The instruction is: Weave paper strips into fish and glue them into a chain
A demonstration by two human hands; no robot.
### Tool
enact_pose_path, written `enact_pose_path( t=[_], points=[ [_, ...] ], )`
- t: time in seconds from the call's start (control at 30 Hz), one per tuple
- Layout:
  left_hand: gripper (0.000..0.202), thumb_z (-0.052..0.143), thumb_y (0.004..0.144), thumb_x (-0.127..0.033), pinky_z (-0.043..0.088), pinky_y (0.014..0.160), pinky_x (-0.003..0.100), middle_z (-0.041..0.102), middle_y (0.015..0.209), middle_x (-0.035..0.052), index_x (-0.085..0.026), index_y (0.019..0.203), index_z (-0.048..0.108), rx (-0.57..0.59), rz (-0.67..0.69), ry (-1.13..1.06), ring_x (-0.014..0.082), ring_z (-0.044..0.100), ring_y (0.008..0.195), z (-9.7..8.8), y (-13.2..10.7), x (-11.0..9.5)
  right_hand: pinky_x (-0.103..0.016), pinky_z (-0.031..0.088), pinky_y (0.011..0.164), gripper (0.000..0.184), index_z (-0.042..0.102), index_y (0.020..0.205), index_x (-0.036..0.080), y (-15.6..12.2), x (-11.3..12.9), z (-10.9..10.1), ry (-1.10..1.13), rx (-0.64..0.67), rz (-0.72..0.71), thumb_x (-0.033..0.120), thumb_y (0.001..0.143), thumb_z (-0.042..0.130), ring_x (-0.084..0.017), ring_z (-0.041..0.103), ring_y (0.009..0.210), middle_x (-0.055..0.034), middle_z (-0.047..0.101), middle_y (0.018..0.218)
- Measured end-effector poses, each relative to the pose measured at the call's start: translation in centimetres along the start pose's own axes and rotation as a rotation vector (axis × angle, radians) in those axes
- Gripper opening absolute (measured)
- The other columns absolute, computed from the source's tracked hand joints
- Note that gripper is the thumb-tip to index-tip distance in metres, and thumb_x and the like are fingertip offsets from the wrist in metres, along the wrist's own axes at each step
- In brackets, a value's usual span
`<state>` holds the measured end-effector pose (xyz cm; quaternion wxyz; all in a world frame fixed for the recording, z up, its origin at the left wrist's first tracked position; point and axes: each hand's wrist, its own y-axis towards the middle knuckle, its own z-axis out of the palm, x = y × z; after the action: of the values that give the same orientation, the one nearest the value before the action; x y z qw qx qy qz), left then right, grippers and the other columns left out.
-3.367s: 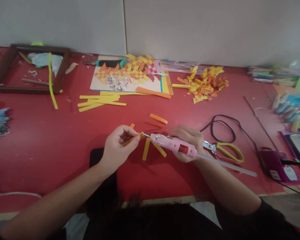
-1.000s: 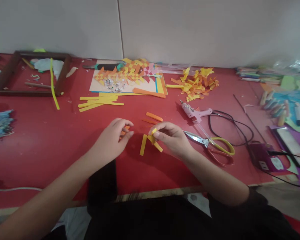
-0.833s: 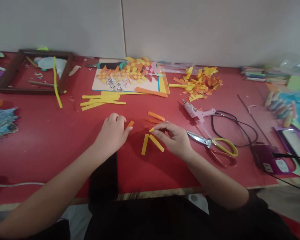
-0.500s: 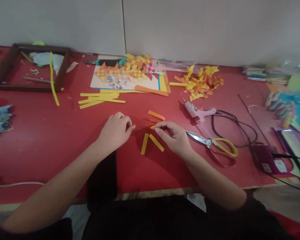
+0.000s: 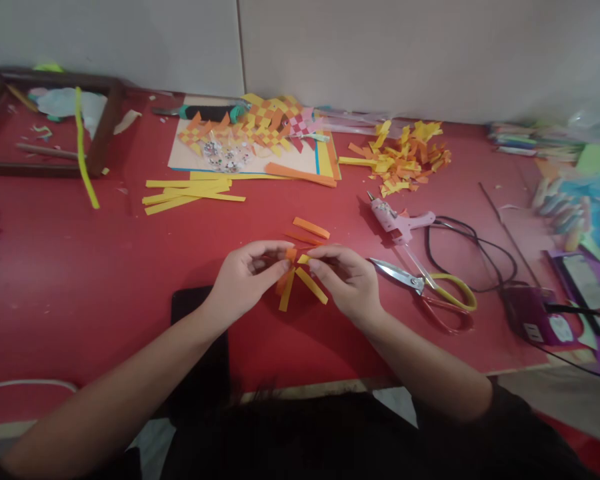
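My left hand (image 5: 253, 277) pinches an orange paper strip (image 5: 291, 255) between thumb and fingertips. Close beside it, my right hand (image 5: 347, 277) is closed on a yellow paper strip (image 5: 304, 259), mostly covered by the fingers. The two strips' ends nearly meet; whether they touch I cannot tell. Just below the hands, a short yellow strip (image 5: 312, 287) and another yellow strip (image 5: 287, 293) lie on the red table. Beyond the fingers rests a loose orange strip (image 5: 311, 228), with a second orange one partly hidden near my right fingertips.
Scissors (image 5: 410, 280) and a pink glue gun (image 5: 397, 217) with its black cord lie to the right. Long yellow strips (image 5: 190, 193), woven paper pieces (image 5: 267, 127) and a heap of folded paper pieces (image 5: 410, 157) are farther back. A black phone-like slab (image 5: 200, 353) lies at the front edge.
My left hand has moved right, bringing the orange strip up to the yellow one in my right hand. The view has shifted slightly.
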<state>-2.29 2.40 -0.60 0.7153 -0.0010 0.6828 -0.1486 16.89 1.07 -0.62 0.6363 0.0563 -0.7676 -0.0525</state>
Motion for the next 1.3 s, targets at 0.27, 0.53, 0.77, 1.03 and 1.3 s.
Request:
enact_pose_path(
  t=[0.27, 0.53, 0.77, 1.03, 1.3],
  points=[
    [0.019, 0.076, 0.081, -0.029, 0.061, 0.082, 0.027, 0.080, 0.097, 0.0054, -0.018, 0.097, 0.075, 0.024, 0.022, 0.005, 0.0171, 0.075, 0.088, 0.31, -0.34, 0.05, -0.024, 0.061, 0.070, 0.005, 0.074, 0.089, 0.021, 0.06, -0.03, 0.12, -0.058, -0.002, -0.052, 0.020, 0.084, 0.071, -0.013, 0.073, 0.077, -0.0032, 0.077, 0.088],
    [0.017, 0.073, 0.083, -0.027, 0.063, 0.077, 0.026, 0.080, 0.096, 0.0066, -0.017, 0.097, 0.074, 0.035, 0.061, 0.049, 0.0177, 0.077, 0.084, 0.61, -0.59, 0.05, -0.027, 0.060, 0.071, 0.006, 0.073, 0.088, 0.021, -0.01, -0.07, 0.14, -0.209, 0.022, -0.139, 0.021, 0.085, 0.069, -0.015, 0.072, 0.076, -0.0035, 0.078, 0.087],
    [0.018, 0.073, 0.083, -0.026, 0.063, 0.079, 0.026, 0.080, 0.097, 0.0073, -0.017, 0.098, 0.074, 0.032, 0.051, 0.036, 0.0191, 0.077, 0.087, 0.59, -0.60, 0.06, -0.026, 0.059, 0.073, 0.005, 0.073, 0.088, 0.021, -0.14, 0.16, 0.29, -0.276, 0.024, -0.175, 0.019, 0.085, 0.071, -0.013, 0.072, 0.075, -0.0014, 0.078, 0.086],
    [0.017, 0.071, 0.086, -0.025, 0.062, 0.079, 0.027, 0.078, 0.098, 0.0055, -0.019, 0.101, 0.076, 0.034, 0.108, 0.094, 0.0181, 0.075, 0.088, 0.60, -0.74, 0.24, -0.026, 0.060, 0.071, 0.008, 0.071, 0.091, 0.022, -0.46, -0.19, 0.40, -0.279, -0.023, -0.158, 0.021, 0.084, 0.073, -0.013, 0.072, 0.073, -0.0005, 0.078, 0.086],
    [0.017, 0.069, 0.086, -0.028, 0.062, 0.079, 0.028, 0.077, 0.099, 0.0064, -0.019, 0.099, 0.076, 0.021, 0.113, 0.151, 0.0186, 0.074, 0.088, 0.65, -0.96, 0.10, -0.026, 0.057, 0.068, 0.003, 0.069, 0.084, 0.022, -0.36, -0.03, 0.42, -0.257, -0.003, -0.142, 0.020, 0.084, 0.072, -0.013, 0.070, 0.070, -0.0004, 0.076, 0.081]
  ],
)
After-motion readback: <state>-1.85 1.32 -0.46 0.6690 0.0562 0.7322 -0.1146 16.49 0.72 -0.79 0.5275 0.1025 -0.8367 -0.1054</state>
